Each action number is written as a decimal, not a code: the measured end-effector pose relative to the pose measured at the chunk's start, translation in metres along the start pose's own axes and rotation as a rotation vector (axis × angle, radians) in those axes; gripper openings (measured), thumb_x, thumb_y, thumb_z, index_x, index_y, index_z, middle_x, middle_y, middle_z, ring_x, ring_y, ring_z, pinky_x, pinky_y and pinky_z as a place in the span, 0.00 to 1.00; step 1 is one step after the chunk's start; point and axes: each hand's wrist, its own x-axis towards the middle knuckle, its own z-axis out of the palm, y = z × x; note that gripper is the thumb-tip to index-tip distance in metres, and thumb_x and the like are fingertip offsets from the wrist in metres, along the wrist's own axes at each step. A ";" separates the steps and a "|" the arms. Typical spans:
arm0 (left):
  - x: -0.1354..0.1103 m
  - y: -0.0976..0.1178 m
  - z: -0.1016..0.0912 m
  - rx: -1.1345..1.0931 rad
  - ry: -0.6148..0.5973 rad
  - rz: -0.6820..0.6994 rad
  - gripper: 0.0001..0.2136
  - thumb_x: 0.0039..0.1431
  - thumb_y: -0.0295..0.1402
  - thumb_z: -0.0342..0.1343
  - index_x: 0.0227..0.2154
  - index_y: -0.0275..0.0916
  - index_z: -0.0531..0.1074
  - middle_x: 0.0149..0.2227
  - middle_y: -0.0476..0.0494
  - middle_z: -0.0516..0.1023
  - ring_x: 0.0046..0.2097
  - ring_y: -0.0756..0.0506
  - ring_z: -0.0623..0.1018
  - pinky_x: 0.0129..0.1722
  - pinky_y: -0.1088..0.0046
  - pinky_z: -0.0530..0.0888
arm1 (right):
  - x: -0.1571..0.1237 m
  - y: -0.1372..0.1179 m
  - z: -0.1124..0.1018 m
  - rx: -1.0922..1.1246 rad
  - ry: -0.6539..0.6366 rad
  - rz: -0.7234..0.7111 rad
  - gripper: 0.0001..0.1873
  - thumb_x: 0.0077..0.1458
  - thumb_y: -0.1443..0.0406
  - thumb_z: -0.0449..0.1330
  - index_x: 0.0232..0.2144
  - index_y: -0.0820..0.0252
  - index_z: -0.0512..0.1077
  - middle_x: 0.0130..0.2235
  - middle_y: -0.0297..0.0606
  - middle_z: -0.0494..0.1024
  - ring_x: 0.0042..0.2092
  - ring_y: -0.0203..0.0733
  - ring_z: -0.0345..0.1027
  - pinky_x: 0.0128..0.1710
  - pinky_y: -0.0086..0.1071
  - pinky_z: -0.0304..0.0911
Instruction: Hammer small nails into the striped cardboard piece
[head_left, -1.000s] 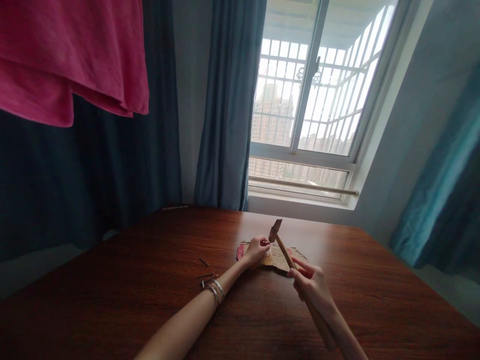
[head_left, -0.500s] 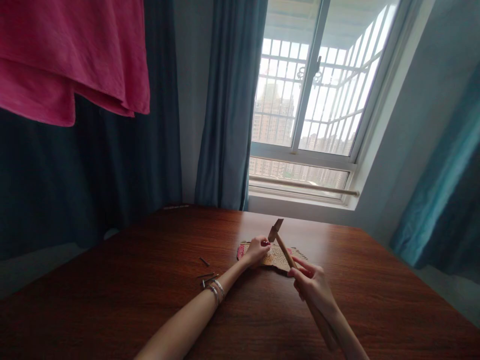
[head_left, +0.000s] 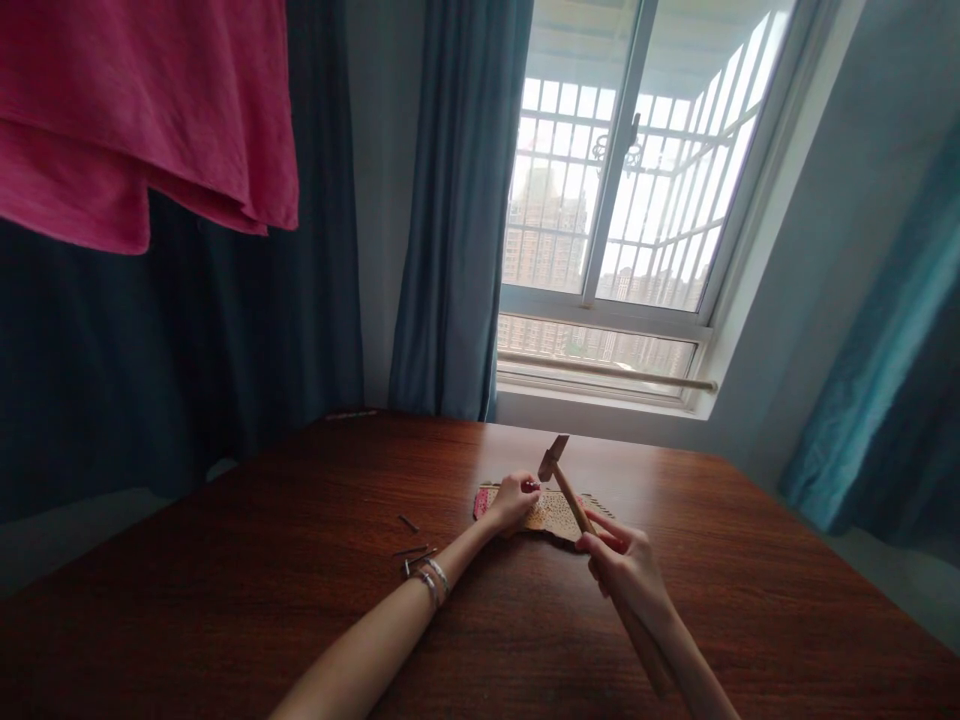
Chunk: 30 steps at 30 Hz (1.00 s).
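My right hand (head_left: 626, 570) is wrapped around the wooden handle of a hammer (head_left: 571, 500). Its head is raised just beside the fingertips of my left hand (head_left: 516, 502). That left hand is closed in a pinch over a ragged-edged, pale board (head_left: 556, 516) dotted with many small holes and pink at its ends. Whatever the pinch holds is too small and hidden to make out. Left of the wrist, several loose nails (head_left: 409, 551) lie on the brown wooden table (head_left: 300, 580). Bracelets circle my left wrist.
A pink cloth (head_left: 150, 120) hangs at the upper left. Dark blue curtains (head_left: 457, 220) fall behind the table's far edge. Beyond it is a window (head_left: 600, 300) with bars outside, and another curtain (head_left: 877, 360) hangs at the right.
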 end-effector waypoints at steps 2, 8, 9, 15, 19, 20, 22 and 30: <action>0.000 0.000 0.000 0.008 0.008 -0.007 0.05 0.47 0.29 0.53 0.27 0.35 0.72 0.28 0.47 0.75 0.32 0.49 0.73 0.32 0.77 0.67 | 0.000 0.000 0.000 0.000 -0.001 0.007 0.33 0.42 0.58 0.62 0.51 0.66 0.66 0.25 0.37 0.74 0.16 0.31 0.58 0.09 0.25 0.54; 0.000 0.001 0.000 -0.014 0.008 0.017 0.05 0.47 0.29 0.53 0.26 0.34 0.71 0.28 0.46 0.74 0.31 0.49 0.73 0.33 0.76 0.67 | 0.000 0.000 0.000 0.004 0.004 0.010 0.33 0.42 0.57 0.63 0.50 0.64 0.66 0.25 0.37 0.75 0.16 0.32 0.59 0.09 0.25 0.55; 0.000 0.001 0.000 -0.008 0.009 0.018 0.05 0.47 0.29 0.53 0.26 0.34 0.71 0.28 0.47 0.74 0.31 0.49 0.72 0.32 0.76 0.67 | 0.000 0.000 0.000 0.005 0.002 0.012 0.32 0.42 0.57 0.62 0.51 0.64 0.66 0.25 0.37 0.75 0.16 0.31 0.59 0.09 0.25 0.55; 0.000 0.001 0.000 0.010 0.010 0.035 0.05 0.47 0.28 0.52 0.26 0.35 0.71 0.27 0.47 0.74 0.31 0.50 0.72 0.32 0.77 0.66 | 0.000 0.000 -0.001 -0.021 0.000 0.006 0.30 0.44 0.60 0.62 0.49 0.66 0.66 0.25 0.38 0.75 0.16 0.31 0.59 0.09 0.24 0.54; 0.000 0.000 0.000 0.008 0.004 0.032 0.05 0.47 0.29 0.52 0.27 0.34 0.72 0.27 0.47 0.74 0.31 0.50 0.72 0.32 0.77 0.66 | 0.000 -0.002 -0.001 -0.015 0.006 0.014 0.30 0.43 0.60 0.62 0.49 0.66 0.67 0.25 0.38 0.76 0.16 0.31 0.59 0.09 0.24 0.54; 0.000 -0.001 0.000 0.006 0.003 0.028 0.05 0.47 0.29 0.53 0.27 0.34 0.72 0.27 0.47 0.74 0.31 0.50 0.73 0.32 0.77 0.67 | 0.000 -0.002 -0.001 -0.015 0.010 0.019 0.30 0.42 0.60 0.62 0.49 0.66 0.67 0.25 0.38 0.76 0.16 0.31 0.59 0.09 0.24 0.54; 0.001 -0.003 0.001 0.001 0.005 0.021 0.06 0.47 0.30 0.53 0.27 0.34 0.72 0.28 0.46 0.75 0.31 0.49 0.73 0.32 0.76 0.67 | 0.001 -0.002 -0.002 -0.016 0.021 0.021 0.31 0.41 0.59 0.63 0.49 0.66 0.67 0.23 0.37 0.75 0.16 0.32 0.59 0.09 0.25 0.54; 0.004 -0.009 0.004 -0.112 -0.004 0.018 0.15 0.45 0.30 0.56 0.38 0.33 0.73 0.34 0.43 0.76 0.35 0.48 0.75 0.36 0.74 0.70 | 0.017 0.013 -0.034 -0.340 0.209 -0.084 0.30 0.45 0.56 0.58 0.49 0.67 0.67 0.20 0.36 0.74 0.18 0.36 0.63 0.13 0.27 0.57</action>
